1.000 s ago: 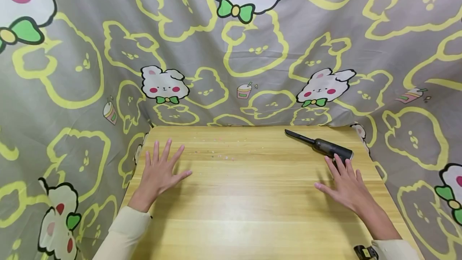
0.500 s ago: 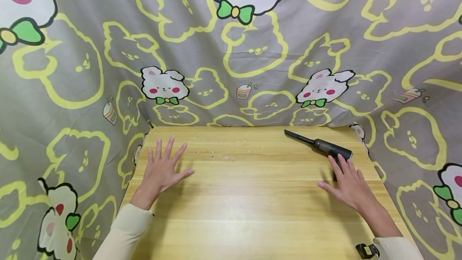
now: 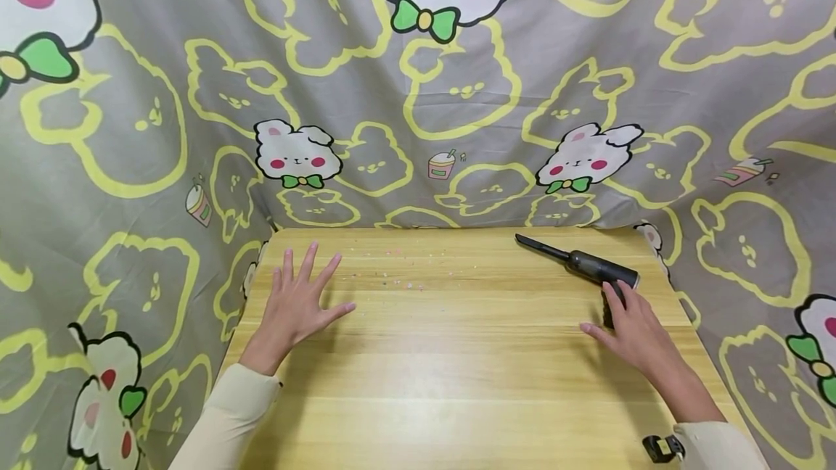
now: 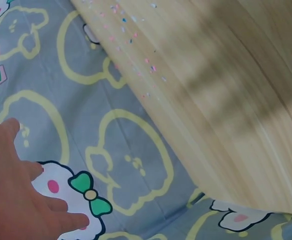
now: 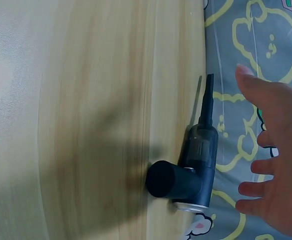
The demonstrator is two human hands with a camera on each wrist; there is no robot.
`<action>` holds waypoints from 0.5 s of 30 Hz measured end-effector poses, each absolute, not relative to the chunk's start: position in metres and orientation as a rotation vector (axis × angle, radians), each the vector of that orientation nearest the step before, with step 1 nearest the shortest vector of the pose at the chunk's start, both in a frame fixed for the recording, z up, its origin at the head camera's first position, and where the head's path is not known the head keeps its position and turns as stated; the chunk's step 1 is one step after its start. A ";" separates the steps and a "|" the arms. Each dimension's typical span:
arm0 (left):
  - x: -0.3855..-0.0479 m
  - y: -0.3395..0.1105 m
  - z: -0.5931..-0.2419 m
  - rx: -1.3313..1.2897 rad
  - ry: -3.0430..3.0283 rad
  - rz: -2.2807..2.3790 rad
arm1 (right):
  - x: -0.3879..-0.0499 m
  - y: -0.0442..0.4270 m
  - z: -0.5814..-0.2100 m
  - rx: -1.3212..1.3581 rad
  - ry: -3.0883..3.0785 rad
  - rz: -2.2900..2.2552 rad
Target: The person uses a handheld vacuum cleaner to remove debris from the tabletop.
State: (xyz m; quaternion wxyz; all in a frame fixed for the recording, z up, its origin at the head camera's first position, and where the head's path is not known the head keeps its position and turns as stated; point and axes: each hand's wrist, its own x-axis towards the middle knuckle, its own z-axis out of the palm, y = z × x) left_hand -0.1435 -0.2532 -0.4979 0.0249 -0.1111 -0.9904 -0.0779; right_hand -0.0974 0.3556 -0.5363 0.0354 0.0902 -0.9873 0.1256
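Observation:
A black handheld vacuum [image 3: 594, 267] with a long narrow nozzle lies at the back right of the wooden table. Over its handle, in the head view, hovers my right hand [image 3: 636, 332], fingers slightly bent and thumb apart. The right wrist view shows a gap between that hand [image 5: 285, 165] and the vacuum [image 5: 201, 150]. My left hand [image 3: 297, 310] is held above the table's left side, fingers spread, with nothing in it. Tiny coloured scraps [image 3: 409, 285] are scattered at the back, right of the left fingertips; the left wrist view shows the scraps [image 4: 150, 67] near the table's edge.
The wooden table [image 3: 424, 383] meets a grey patterned curtain [image 3: 385, 107] at its back, and curtain hangs along both sides. Black wrist gear [image 3: 662, 448] sits at the right cuff.
My right hand has shifted slightly right, and its fingers bend more over the vacuum's handle. The left hand has drifted a little to the right, still spread. Vacuum and scraps stay put.

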 end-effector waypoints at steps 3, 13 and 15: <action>-0.146 -0.251 -0.495 -0.354 -3.058 -0.222 | -0.099 0.355 -0.536 0.211 -3.077 0.422; -0.152 -0.243 -0.493 -0.409 -3.031 -0.205 | -0.106 0.362 -0.539 0.074 -3.102 0.440; -0.153 -0.242 -0.493 -0.417 -3.027 -0.205 | -0.107 0.364 -0.540 0.050 -3.093 0.457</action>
